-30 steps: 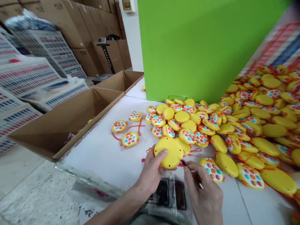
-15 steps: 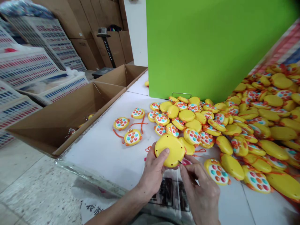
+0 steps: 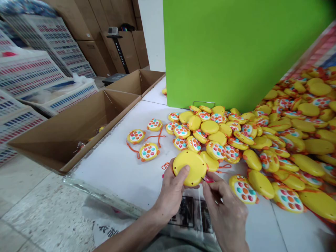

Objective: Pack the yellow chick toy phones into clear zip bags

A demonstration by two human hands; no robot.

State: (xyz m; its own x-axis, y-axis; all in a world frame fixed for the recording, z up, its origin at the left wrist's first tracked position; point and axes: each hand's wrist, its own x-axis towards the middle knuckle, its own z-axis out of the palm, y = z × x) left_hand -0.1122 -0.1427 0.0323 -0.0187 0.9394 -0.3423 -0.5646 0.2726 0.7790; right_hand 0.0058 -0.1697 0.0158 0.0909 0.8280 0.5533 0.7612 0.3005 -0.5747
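My left hand (image 3: 170,192) is closed around a yellow duck-like toy (image 3: 194,162), thumb across its plain back, which faces up and shows small dark holes. At the toy's lower right edge is the dark tip of a thin pointed tool (image 3: 203,179), pinched in my right hand (image 3: 227,208); the rest of it is mostly hidden by my fingers. Three similar toys lie face up to the left, such as one with coloured dots (image 3: 149,151), with orange cords (image 3: 159,138) beside them. Behind my hands, more toys (image 3: 210,126) are heaped.
A large pile of toys (image 3: 309,145) covers the right of the white table (image 3: 110,168). A green panel (image 3: 223,52) stands behind. Open cardboard boxes (image 3: 65,129) line the left edge, with plastic crates (image 3: 49,73) beyond. A scale (image 3: 119,49) stands farther back.
The tool tip and my right fingers have shifted slightly right, a little away from the toy's edge. My left hand keeps its hold; the view has tilted very slightly.
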